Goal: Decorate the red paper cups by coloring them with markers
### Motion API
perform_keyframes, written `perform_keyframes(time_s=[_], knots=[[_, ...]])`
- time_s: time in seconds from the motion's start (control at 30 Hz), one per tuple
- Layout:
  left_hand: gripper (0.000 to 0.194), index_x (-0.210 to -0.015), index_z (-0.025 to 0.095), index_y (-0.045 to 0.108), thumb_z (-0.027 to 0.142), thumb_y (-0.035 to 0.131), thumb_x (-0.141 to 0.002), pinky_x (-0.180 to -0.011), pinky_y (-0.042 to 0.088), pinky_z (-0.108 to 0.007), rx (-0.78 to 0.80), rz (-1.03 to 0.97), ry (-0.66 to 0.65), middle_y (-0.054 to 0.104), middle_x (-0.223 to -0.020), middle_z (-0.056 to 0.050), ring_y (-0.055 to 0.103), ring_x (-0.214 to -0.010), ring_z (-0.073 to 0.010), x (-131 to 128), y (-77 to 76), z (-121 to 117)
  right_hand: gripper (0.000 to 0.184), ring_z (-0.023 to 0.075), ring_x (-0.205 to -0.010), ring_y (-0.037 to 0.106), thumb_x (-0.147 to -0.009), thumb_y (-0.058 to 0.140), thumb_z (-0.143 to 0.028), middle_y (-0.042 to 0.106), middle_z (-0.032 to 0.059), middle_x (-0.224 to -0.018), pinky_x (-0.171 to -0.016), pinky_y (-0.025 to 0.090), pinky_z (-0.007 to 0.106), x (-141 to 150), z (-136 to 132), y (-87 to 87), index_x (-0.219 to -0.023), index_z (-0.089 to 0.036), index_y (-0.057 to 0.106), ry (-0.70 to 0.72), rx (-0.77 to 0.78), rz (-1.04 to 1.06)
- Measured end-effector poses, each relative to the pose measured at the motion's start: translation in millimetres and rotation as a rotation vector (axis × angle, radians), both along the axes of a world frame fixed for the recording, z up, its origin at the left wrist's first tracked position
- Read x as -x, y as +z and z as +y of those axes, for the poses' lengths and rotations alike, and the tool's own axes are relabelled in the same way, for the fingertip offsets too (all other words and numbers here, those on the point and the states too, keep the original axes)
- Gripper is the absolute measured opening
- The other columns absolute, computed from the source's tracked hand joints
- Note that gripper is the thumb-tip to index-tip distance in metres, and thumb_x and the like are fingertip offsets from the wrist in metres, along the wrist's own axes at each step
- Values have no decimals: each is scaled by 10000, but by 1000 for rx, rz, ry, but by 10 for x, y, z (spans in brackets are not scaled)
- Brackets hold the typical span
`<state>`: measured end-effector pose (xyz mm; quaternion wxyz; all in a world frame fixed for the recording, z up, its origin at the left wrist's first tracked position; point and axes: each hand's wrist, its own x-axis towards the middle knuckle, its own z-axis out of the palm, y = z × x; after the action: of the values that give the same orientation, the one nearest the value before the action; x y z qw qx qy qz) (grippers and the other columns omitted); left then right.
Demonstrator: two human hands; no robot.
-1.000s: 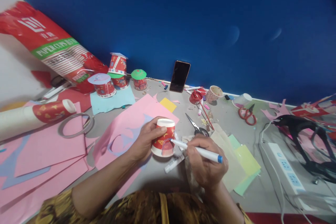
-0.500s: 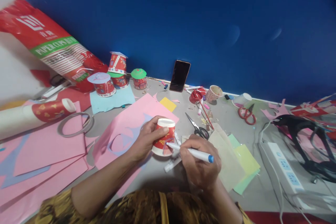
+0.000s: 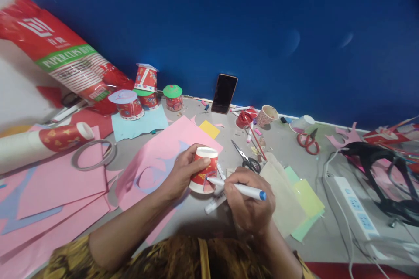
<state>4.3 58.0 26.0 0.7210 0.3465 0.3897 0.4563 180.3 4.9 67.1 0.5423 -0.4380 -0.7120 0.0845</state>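
Red paper cup [image 3: 199,178] with gold figures is upside down, its white base up and wider rim down; a pinkish patch outlined in blue marks its side. It is near the middle of the table's near edge. On the grey table [image 3: 196,222], a capped white marker [image 3: 214,205] lies beside it, pink paper [image 3: 173,139] to the left, black-handled scissors [image 3: 247,160] to the right. Farther off, decorated cups [image 3: 146,79] stand toward the far left corner, and a phone [image 3: 224,93] leans on the blue wall [image 3: 209,22]. The left hand [image 3: 181,172] has its grip closed around the cup's left side, thumb in front; the right hand [image 3: 250,200] pinches a blue-ended marker [image 3: 240,188], its tip at the cup's side.
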Motion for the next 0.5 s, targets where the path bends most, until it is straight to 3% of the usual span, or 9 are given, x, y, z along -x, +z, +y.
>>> perform_keyframes(time_s=[0.17,0.3,0.5], knots=[[511,-1019,163,787,463,1038,-691,-690,575,-291,15,-46,15,792,-861,-45,738,-744,-204,-1,-29,7,190,120,-498,635,-928,639,-142,715,-32,-634,-501,436,239,-46,-20,-31,-763,-228,680,108,146,52],[480,-990,135,820,428,1037,-677,-640,585,-303,86,-173,0,800,-804,-72,736,-690,-220,-2,-67,39,154,144,-533,651,-955,685,-176,707,-22,-641,-528,492,246,-122,-30,-213,-815,-230,718,52,206,323],[420,-1009,102,842,388,979,-733,-761,653,-335,136,-228,17,845,-895,-117,782,-791,-234,17,-169,103,278,105,-450,512,-1065,709,-490,722,-18,-680,-437,404,225,-89,182,-449,-1005,-220,738,-58,284,736]])
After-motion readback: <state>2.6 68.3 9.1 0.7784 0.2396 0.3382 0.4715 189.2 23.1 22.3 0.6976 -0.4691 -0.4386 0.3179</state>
